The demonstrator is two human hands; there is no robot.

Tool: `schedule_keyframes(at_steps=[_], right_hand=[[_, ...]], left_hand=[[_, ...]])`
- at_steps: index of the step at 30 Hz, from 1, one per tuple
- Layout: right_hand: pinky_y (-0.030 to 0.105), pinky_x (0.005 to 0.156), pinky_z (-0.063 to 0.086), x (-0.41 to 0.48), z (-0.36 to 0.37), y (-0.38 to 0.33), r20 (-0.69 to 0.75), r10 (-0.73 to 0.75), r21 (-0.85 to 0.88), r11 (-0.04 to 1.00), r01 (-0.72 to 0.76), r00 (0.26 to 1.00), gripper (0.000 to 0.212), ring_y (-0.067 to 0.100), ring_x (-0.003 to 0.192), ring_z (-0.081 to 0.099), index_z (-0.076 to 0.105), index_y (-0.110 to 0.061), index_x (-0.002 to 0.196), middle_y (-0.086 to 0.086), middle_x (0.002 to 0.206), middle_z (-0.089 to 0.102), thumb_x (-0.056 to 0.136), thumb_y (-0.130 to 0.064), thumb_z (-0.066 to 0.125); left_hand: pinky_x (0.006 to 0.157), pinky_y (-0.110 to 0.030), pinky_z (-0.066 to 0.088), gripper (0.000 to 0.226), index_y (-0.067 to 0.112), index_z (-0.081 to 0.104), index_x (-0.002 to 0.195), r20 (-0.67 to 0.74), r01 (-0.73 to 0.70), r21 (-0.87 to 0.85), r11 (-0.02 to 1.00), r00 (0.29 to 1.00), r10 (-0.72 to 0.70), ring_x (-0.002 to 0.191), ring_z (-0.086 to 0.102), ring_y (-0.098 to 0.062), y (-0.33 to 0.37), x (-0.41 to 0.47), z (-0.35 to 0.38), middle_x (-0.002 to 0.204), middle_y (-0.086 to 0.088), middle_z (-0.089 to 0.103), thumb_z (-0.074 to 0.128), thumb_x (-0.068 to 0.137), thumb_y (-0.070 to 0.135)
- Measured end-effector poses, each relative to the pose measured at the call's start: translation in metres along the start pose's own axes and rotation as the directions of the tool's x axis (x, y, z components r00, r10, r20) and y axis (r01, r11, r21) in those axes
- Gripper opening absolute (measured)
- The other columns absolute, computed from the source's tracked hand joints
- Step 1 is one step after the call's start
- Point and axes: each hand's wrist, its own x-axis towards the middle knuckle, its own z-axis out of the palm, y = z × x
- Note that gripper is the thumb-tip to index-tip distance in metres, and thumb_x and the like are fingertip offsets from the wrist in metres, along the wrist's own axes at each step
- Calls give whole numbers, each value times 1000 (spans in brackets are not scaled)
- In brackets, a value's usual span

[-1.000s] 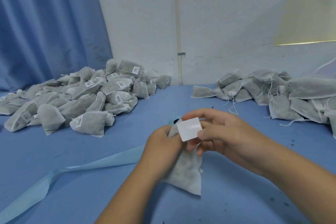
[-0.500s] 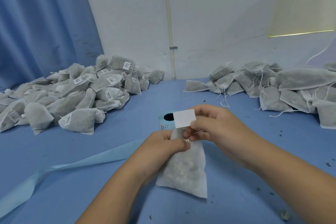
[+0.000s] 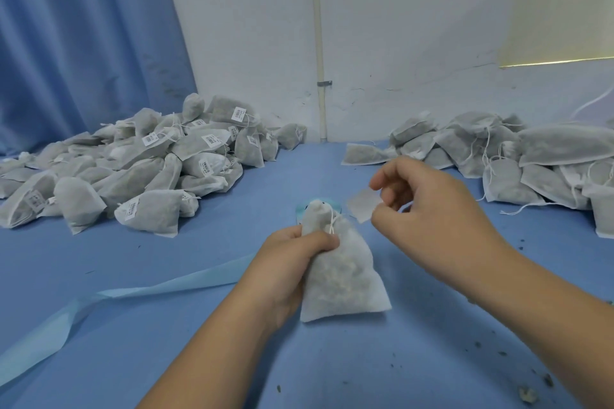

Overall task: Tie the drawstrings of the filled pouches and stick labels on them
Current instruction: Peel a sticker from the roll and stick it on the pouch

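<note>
Right hand (image 3: 428,206) has pulled away from the pouch (image 3: 342,279), pinching a white label (image 3: 363,204); left hand (image 3: 292,262) grips the pouch's cinched neck, mid-table (image 3: 432,359).

I see a white wall (image 3: 415,26) beyond the grip, a thin pipe (image 3: 318,43) down it. Blue curtain (image 3: 83,26) hangs left, blue tabletop (image 3: 149,256) beneath.

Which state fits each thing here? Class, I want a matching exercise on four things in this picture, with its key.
Things:
1. nearest pouch
2. loose label
3. left heap
4. right heap

States:
A. pinched by the right hand
B. labels showing
C. gripped at the neck by the left hand
D. no labels showing

Pairs: 1-C, 2-A, 3-B, 4-D
</note>
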Motion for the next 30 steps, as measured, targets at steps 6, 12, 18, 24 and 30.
schedule_keyframes(at_steps=[6,12,18,24,30], right_hand=[[33,73,46,-16,10,-8,34,-184,-372,910,183,982,25,12,87,53,49,-28,109,-14,89,48,85,-19,54],[34,79,44,-20,16,-8,92,-165,-412,892,188,982,32,15,93,51,46,-27,117,-9,96,49,87,-21,51],[30,72,41,-21,25,-4,136,-187,-359,906,224,973,33,14,83,48,49,-27,114,-11,84,45,82,-18,53],[23,65,31,-19,28,5,148,-184,-311,924,223,972,39,8,77,43,49,-29,115,-16,80,42,79,-15,54],[14,61,31,-17,28,9,148,-187,-301,927,224,971,42,4,74,37,48,-30,117,-20,78,37,79,-14,54]], left_hand=[[73,-36,52,11,6,68,79,-9,-44,13,999,999,44,76,66,-27,-2,-1,5,81,-15,68,60,86,4],[71,-37,48,18,7,65,81,-32,-99,110,989,994,103,72,63,-25,-4,-4,9,76,-13,63,65,67,19],[69,-37,45,11,12,65,72,-53,-108,154,982,992,118,70,60,-24,-4,-7,16,71,-11,62,64,64,20],[67,-35,45,20,11,67,75,-1,-114,149,982,993,116,70,61,-23,-3,-10,19,72,-10,65,70,65,27],[73,-35,46,15,8,71,81,115,-111,101,989,988,100,79,62,-24,1,-11,15,81,-14,65,66,72,19]])
